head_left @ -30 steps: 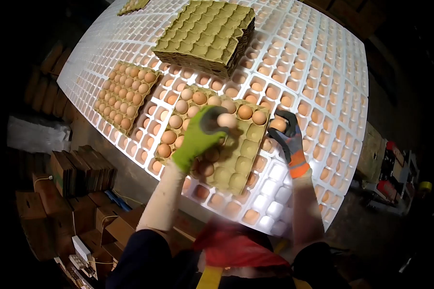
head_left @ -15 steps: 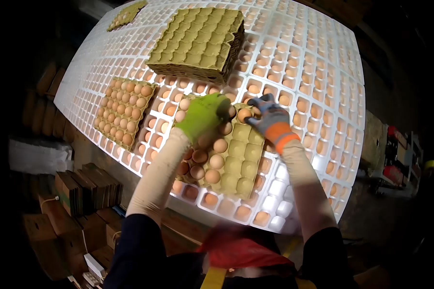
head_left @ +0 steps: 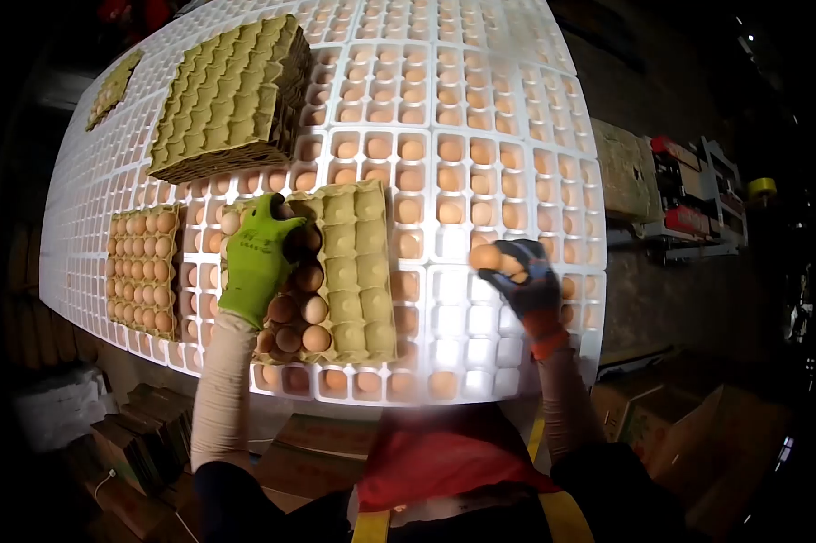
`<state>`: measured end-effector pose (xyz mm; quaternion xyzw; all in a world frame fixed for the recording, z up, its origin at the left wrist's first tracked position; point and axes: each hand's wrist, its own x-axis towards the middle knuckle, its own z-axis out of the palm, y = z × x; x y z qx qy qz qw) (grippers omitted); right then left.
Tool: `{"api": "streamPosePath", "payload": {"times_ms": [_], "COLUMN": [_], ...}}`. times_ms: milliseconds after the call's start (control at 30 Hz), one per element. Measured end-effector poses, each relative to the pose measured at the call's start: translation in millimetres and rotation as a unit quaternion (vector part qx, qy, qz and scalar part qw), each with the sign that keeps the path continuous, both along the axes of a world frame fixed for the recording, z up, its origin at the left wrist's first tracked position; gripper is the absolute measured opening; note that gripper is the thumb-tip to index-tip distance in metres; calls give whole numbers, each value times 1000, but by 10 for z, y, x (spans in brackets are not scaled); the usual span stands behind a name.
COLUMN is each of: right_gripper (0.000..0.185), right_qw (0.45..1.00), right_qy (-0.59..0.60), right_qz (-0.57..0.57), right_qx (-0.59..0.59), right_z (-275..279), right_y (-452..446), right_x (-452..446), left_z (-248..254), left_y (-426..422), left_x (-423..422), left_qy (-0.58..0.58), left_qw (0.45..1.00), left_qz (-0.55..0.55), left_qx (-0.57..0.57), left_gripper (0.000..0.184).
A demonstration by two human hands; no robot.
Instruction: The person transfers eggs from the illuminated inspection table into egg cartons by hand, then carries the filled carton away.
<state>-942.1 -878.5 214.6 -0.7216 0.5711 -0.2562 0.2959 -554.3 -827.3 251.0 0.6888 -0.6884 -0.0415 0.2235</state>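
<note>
My right hand (head_left: 527, 276), in a grey and orange glove, is closed on at least two eggs (head_left: 486, 257) above the white plastic trays, to the right of the pulp egg tray. A green glove covers my left hand (head_left: 261, 249), which is over the left half of that pulp egg tray (head_left: 354, 258). Its fingers are curled round eggs at the tray's upper part; how many is hidden by the glove. Brown eggs (head_left: 315, 310) sit in the tray's left columns, and its right columns show bare cups.
White plastic trays (head_left: 392, 312) with brown eggs in many cells cover the wide surface. A tall stack of pulp trays (head_left: 227, 100) stands at the back left. Another egg-filled pulp tray (head_left: 143, 271) lies at left. Cardboard boxes (head_left: 661, 421) stand below the right edge.
My right hand has moved from the pulp tray's upper edge out to the right, carrying eggs. My left hand stays over the tray. The view has turned to the right.
</note>
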Motion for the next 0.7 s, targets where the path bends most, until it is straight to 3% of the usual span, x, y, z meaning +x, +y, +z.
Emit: {"api": "streamPosePath", "payload": {"times_ms": [33,67,100,133,200,267,333,367,400,433,467,533,667,700], "right_gripper": [51,51,51,50,49,48,43,43,42,42,42,41,40,38], "right_qw": [995,979,979,970,956,985,997,975,907,980,990,995,993,999], "right_qy": [83,165,163,203,234,103,-56,-174,-283,-136,15,-8,-89,-28], "right_qz": [-48,-98,-103,-50,2,-41,-14,1,20,108,143,94,22,42], "right_qx": [-34,-67,-64,-123,-179,-133,-51,136,312,96,7,-13,68,1], "right_z": [23,38,-48,-203,-275,-303,-94,-85,-78,-233,-248,-549,-310,-310], "right_y": [-13,-23,-105,-223,-222,-247,-86,9,42,91,115,167,176,198], "right_x": [-124,-230,-336,-433,-515,-495,-451,-458,-432,-371,-312,-320,-482,-495], "left_z": [-69,-89,-98,-116,-22,216,331,322,322,262,139,-184,-449,-386], "left_y": [-28,-64,-105,-133,-158,-135,-119,-139,-198,-273,-348,-560,-512,-361], "left_x": [62,44,9,-18,-72,-147,-396,-653,-913,-1200,-1488,-1913,-2118,-2158], "left_qy": [-118,-120,-80,-40,-88,-126,-140,-109,-80,-41,-1,-69,-59,-24], "left_qw": [992,991,994,992,993,987,985,990,994,995,993,989,994,997], "left_qz": [-40,-44,-23,0,-2,-9,-8,-28,-44,-70,-99,-118,-69,-52], "left_qx": [35,38,77,118,79,99,104,85,60,60,62,56,65,47], "left_gripper": [31,31,30,31,33,39,43,43,43,41,40,32,29,30]}}
